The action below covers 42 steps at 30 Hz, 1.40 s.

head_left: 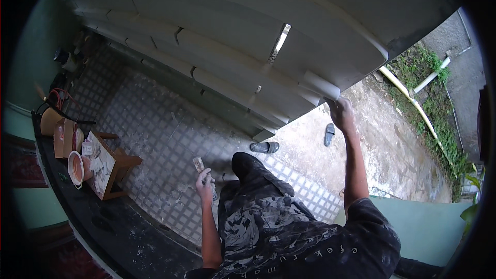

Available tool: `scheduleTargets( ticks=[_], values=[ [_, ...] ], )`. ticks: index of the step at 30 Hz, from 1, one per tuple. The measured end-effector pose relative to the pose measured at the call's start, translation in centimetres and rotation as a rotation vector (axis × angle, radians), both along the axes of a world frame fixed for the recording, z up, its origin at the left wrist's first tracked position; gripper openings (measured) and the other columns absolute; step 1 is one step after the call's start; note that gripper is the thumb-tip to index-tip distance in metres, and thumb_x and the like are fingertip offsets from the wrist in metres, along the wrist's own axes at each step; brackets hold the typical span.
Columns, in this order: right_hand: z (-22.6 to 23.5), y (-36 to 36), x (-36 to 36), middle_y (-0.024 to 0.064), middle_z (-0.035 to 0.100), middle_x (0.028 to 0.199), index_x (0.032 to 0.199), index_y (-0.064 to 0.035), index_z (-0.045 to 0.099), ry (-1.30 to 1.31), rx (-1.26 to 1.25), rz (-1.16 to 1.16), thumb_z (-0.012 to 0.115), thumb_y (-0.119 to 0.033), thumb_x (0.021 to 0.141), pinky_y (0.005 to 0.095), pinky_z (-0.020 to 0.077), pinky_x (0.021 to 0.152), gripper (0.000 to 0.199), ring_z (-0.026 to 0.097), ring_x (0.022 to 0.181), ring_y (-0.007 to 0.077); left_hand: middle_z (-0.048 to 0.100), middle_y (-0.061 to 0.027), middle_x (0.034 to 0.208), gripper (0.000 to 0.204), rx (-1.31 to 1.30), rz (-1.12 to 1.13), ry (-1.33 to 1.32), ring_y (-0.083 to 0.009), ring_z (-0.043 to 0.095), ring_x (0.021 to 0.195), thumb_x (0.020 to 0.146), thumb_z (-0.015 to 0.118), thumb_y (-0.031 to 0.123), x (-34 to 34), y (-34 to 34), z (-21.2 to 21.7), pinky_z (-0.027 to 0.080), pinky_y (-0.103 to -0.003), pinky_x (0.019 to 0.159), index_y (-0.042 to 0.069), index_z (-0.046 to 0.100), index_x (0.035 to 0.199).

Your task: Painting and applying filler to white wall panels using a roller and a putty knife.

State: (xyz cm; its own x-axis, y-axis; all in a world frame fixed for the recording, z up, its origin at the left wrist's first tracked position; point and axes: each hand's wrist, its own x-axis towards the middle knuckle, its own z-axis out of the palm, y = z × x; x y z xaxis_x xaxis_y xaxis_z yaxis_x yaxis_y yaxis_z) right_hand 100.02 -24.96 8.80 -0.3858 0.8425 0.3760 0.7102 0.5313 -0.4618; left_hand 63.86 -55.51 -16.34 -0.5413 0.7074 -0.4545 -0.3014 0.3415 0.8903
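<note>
My right hand (pixel 341 113) is raised at the lower corner of a large pale panelled structure (pixel 232 46). Its fingers are closed at the edge of a white, slightly curved flat piece (pixel 320 85), which lies against the panel's lower face. Whether that piece is loose or part of the panel is hard to tell. Low on the left, my left hand (pixel 205 183) is closed around a small tool with a whitish, smeared rectangular end (pixel 198 164), like a putty knife. Pale dust coats both hands. Bright slits (pixel 280 41) show between parts of the structure.
To the left, a small wooden table (pixel 121 170) carries whitish material, beside an orange-pink bucket (pixel 77 168) and a cardboard box (pixel 64 137). Dark sandals (pixel 264 147) lie on the tiled floor (pixel 160 144) and concrete. A black ledge (pixel 134 232) runs along the lower left.
</note>
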Motion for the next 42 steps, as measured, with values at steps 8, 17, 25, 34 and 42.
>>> scheduleTargets(
  ticks=[8,17,25,34,42],
  values=[
    [4.2,-0.8,2.5,0.0143,0.067,0.074,0.096,0.0012,0.068,0.179,0.117,-0.109,0.065,0.001,0.086,0.0324,0.0479,0.053,0.011,0.063,0.057,0.0199,0.058,0.0,0.084,0.025,0.007,0.09,-0.001,-0.0058,0.052,0.067,0.093,0.054,0.007,1.5,0.7,0.4,0.042,-0.021,0.053,0.004,0.064,0.117],
    [4.8,-0.6,0.7,0.0168,0.065,0.075,0.094,-0.0017,0.067,0.144,-0.012,0.046,0.061,0.006,0.08,0.0357,0.05,0.057,0.017,0.066,0.067,0.0291,0.058,-0.0008,0.08,0.022,0.051,0.101,0.004,-0.0058,0.051,0.062,0.093,0.054,0.006,3.3,5.8,2.4,0.041,-0.02,0.05,0.003,0.064,0.113],
    [-2.2,1.6,-1.2,0.0206,0.062,0.078,0.095,-0.003,0.068,-0.054,-0.052,0.224,0.062,0.004,0.083,0.0411,0.0479,0.061,0.016,0.062,0.071,0.0398,0.057,-0.0013,0.076,0.022,0.069,0.062,-0.004,-0.0058,0.048,0.055,0.091,0.055,0.003,6.4,8.7,3.3,0.039,-0.022,0.048,0.004,0.065,0.111],
    [-2.4,3.3,-6.5,0.0235,0.061,0.078,0.094,0.0021,0.064,0.011,0.006,0.19,0.058,0.006,0.078,0.0465,0.0482,0.063,0.017,0.06,0.075,0.044,0.057,-0.001,0.08,0.024,0.093,0.083,0.018,-0.0062,0.051,0.06,0.091,0.054,0.002,7.2,8.7,2.6,0.041,-0.021,0.05,0.004,0.065,0.112],
    [2.6,2.3,-9.3,0.0187,0.062,0.075,0.096,-0.0003,0.063,0.364,0.196,0.128,0.054,0.006,0.084,0.0402,0.0506,0.054,0.016,0.064,0.062,0.032,0.058,-0.001,0.08,0.025,0.09,0.221,0.016,-0.0067,0.051,0.061,0.091,0.053,0.001,7.0,4.9,3.0,0.041,-0.02,0.05,0.004,0.065,0.113]
  ],
)
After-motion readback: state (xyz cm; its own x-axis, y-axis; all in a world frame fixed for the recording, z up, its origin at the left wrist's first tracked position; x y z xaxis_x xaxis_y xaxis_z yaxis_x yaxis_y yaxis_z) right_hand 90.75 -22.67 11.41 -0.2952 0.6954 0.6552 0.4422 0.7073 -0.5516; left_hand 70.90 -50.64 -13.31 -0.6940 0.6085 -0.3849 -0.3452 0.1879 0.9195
